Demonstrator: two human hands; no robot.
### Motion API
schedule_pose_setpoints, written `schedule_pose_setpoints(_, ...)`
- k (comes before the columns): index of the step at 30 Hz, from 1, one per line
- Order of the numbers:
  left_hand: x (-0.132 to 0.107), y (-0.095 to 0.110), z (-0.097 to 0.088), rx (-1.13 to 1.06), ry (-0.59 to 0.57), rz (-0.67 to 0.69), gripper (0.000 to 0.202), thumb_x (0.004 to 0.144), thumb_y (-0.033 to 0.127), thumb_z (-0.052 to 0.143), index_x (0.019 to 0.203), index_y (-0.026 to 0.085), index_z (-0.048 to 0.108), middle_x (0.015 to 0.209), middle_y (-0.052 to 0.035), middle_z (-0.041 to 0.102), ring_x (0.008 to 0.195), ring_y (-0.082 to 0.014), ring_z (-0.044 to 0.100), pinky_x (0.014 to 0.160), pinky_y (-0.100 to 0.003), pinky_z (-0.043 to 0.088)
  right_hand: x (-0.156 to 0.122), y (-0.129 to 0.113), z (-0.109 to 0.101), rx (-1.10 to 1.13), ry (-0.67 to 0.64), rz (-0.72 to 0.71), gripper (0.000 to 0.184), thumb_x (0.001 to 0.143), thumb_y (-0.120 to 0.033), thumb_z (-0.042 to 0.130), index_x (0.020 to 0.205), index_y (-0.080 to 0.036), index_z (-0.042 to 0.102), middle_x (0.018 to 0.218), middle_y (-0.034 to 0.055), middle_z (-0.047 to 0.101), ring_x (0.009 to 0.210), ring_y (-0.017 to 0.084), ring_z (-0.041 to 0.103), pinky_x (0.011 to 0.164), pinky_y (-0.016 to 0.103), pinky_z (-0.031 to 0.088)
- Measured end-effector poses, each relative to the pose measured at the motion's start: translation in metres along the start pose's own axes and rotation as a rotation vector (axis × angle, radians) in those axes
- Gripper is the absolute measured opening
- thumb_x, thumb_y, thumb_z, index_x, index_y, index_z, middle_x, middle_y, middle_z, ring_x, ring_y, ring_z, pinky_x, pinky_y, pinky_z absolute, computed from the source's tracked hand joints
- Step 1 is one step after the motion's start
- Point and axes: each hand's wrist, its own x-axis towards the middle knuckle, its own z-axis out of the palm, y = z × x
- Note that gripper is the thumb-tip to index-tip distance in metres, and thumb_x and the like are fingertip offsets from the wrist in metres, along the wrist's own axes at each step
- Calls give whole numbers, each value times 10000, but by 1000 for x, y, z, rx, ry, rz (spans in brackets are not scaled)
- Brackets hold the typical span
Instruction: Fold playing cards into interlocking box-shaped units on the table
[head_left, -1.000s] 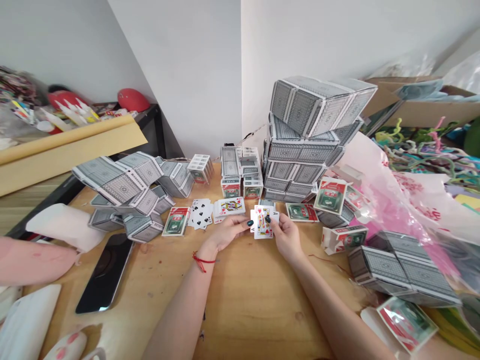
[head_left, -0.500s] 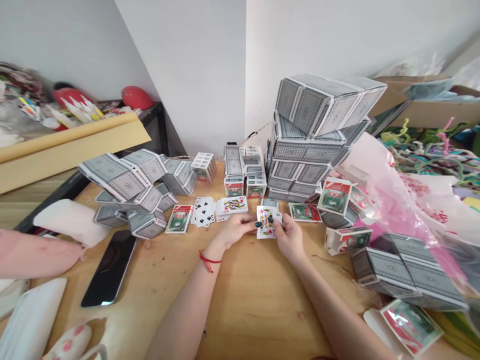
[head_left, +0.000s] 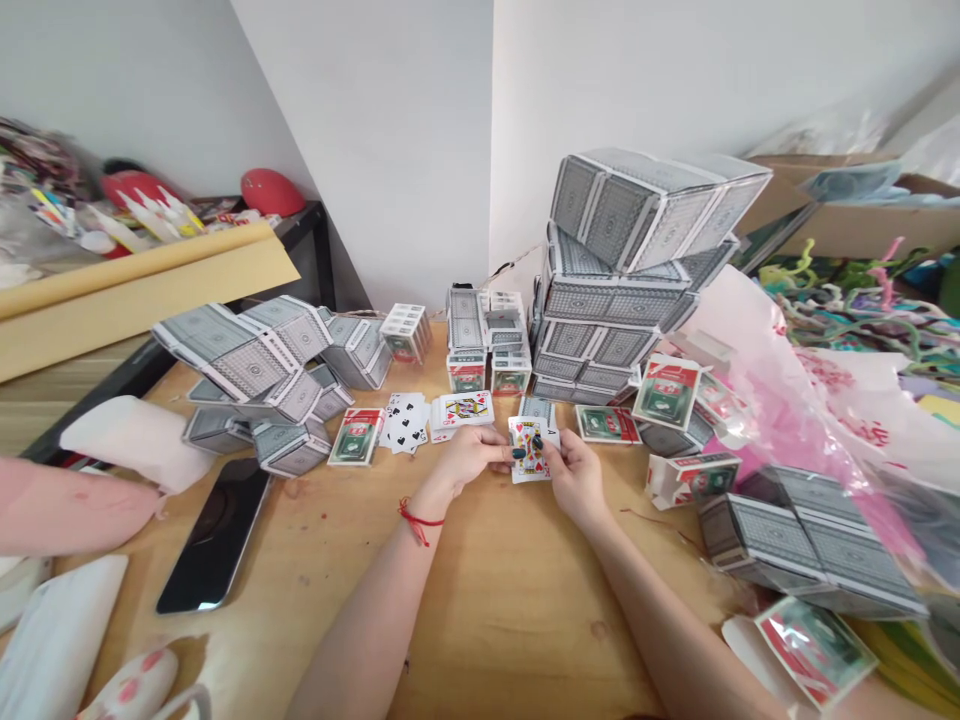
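Both my hands hold a small stack of playing cards point(head_left: 528, 448) face up over the wooden table point(head_left: 487, 600), a red king on top. My left hand point(head_left: 469, 455), with a red string on its wrist, pinches the stack's left edge. My right hand point(head_left: 576, 475) grips its right side, thumb on the top card. Just behind lie a face-up pile topped by a queen point(head_left: 463, 410), a fan of spade cards point(head_left: 405, 420) and a red-and-green card box point(head_left: 357, 436).
Tall stacked grey card cartons point(head_left: 630, 270) stand behind my hands, more cartons at left point(head_left: 247, 370) and right point(head_left: 802, 540). A dark phone point(head_left: 214, 535) lies at left. Pink plastic wrap point(head_left: 780, 410) and loose card boxes point(head_left: 686, 478) crowd the right. Another person's pink sleeve point(head_left: 67, 505) enters from the left.
The fanned cards in my hands have been squared into a tighter stack. My hands stay in nearly the same spot; the view shifted slightly.
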Motion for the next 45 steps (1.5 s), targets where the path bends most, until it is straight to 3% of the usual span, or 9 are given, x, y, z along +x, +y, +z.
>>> schedule_pose_setpoints(8,1,-1,2,20,49,-20,247,509,302,754,560,100,621,546,-8,582,496,-100,544,581,-270,467,1,1,0,54,-9,28,265,752,-406,534,646,-198,409,554,-44,400,489,92,348,457,213,306)
schedule_pose_setpoints(12,0,-3,-4,0,-41,29,245,529,294,750,624,93,649,597,-26,611,548,-105,555,638,-285,469,4,-4,0,198,-50,73,270,721,-422,570,662,-196,433,580,-33,474,496,100,413,464,217,349)
schedule_pose_setpoints(15,-1,-4,-10,-131,-140,60,261,576,294,727,734,93,673,722,-68,653,665,-136,585,719,-314,465,5,-9,0,297,-98,118,264,704,-434,586,720,-193,478,626,-9,543,532,123,479,476,230,392)
schedule_pose_setpoints(20,-1,-3,-14,-204,-160,54,283,608,289,710,817,102,676,828,-94,666,759,-164,593,758,-335,450,4,-11,1,295,-132,113,261,691,-421,605,679,-194,476,585,-11,539,516,118,478,455,225,401)
schedule_pose_setpoints(32,1,-7,-1,5,89,177,233,612,345,680,665,122,639,608,-6,600,564,-110,515,579,-245,420,3,-5,2,229,-135,93,265,721,-451,570,742,-195,503,593,4,534,514,135,478,436,237,399)
schedule_pose_setpoints(40,2,-15,7,152,249,292,208,696,277,551,562,158,445,520,38,444,502,-91,417,501,-216,338,1,-7,3,217,-186,84,270,712,-458,573,718,-195,511,621,13,573,559,163,529,501,275,452)
schedule_pose_setpoints(45,0,-20,18,252,352,408,195,764,222,434,598,188,336,529,56,335,492,-88,334,508,-218,291,-1,-5,5,194,-221,104,260,708,-450,575,749,-194,547,598,8,579,556,170,543,495,270,445)
